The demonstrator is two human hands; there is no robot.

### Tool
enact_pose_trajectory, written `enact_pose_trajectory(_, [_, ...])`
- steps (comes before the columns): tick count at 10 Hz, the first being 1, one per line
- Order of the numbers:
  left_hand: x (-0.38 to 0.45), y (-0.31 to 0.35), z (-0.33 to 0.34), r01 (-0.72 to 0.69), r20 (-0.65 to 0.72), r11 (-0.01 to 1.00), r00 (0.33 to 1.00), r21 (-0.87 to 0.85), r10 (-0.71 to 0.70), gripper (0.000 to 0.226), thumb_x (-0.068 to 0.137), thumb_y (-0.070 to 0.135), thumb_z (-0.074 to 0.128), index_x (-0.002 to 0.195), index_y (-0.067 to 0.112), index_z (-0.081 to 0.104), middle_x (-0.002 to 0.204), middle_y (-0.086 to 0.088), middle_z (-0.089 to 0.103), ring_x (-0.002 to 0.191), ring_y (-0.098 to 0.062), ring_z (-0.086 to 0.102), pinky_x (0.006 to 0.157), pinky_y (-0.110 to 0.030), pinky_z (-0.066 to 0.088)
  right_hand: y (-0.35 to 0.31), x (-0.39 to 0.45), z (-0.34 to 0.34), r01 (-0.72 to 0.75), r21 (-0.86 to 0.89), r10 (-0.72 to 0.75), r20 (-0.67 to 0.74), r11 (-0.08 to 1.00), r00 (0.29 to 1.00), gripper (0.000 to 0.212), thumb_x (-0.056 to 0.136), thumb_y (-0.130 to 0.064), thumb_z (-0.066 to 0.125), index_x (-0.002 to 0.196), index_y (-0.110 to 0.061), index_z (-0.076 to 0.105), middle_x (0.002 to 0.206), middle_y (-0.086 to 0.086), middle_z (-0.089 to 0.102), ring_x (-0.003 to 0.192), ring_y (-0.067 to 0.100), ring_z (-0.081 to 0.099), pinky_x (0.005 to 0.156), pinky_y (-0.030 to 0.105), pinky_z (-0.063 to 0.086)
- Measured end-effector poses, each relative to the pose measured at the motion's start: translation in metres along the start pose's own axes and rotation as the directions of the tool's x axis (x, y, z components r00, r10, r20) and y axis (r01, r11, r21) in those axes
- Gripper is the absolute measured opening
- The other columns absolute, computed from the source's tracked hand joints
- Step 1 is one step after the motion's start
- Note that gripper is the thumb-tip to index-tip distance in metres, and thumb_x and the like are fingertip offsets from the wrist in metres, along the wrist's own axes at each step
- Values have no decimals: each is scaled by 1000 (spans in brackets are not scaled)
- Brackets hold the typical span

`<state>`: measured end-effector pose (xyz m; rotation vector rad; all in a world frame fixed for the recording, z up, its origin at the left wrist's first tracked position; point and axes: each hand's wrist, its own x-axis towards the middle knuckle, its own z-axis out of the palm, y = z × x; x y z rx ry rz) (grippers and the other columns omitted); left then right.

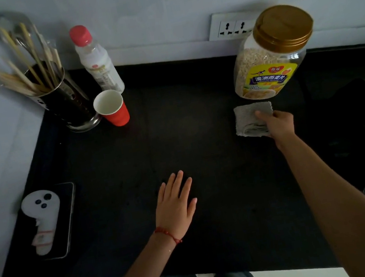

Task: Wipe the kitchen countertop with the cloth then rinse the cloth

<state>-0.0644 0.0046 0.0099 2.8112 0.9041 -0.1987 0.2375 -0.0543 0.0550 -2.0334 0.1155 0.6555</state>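
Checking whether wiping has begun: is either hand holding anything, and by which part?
The right hand grips the folded grey cloth at its right, near edge, thumb on top. The left hand holds nothing; it lies flat on the countertop.

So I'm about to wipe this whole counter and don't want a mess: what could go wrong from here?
The oat jar stands right behind the folded cloth your right hand holds; a forward stroke could knock it. Sweeping left, the cloth may tip the open red paper cup or wet the phone.
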Motion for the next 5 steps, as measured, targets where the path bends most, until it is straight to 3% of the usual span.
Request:
enact_pose_trajectory(1, [0, 1, -2, 7, -6, 1000, 1000, -4, -7, 50, 78, 43, 50, 124, 21, 50, 132, -6, 58, 120, -24, 57, 98, -39, 35, -4, 1, 3, 85, -220, -107, -93, 972, 990, 38, 83, -30, 64, 111, -6, 63, 110, 12, 66, 91, 20, 60, 69, 28, 47])
enact_pose_trajectory(2, [0, 2, -1, 5, -5, 1000, 1000, -5, -5, 52, 76, 42, 54, 124, 20, 51, 133, -7, 57, 121, -25, 55, 98, -41, 34, -2, 1, 7, 87, -429, -177, -174, 899, 969, 48, 82, -39, 61, 117, -6, 57, 117, 15, 63, 106, 30, 59, 85, 42, 50])
enact_pose_trajectory(4, [0, 2, -3, 10, 72, 997, 997, -77, -4, 54, 82, 41, 43, 131, 19, 46, 143, -8, 46, 132, -27, 44, 105, -40, 24, 0, -1, 1, 67, -489, -166, -162, 870, 973, 59, 81, -43, 60, 125, -7, 43, 129, 18, 51, 119, 34, 49, 99, 49, 42])
enact_pose_trajectory(5, [1, 2, -9, 24, 124, 986, 992, -162, -4, 56, 89, 42, 34, 141, 21, 31, 155, -5, 22, 144, -24, 19, 114, -39, 10, 0, -13, -10, 114, -464, -201, -143, 879, 969, 64, 84, -44, 56, 134, -9, 37, 134, 18, 46, 123, 34, 45, 101, 47, 40])
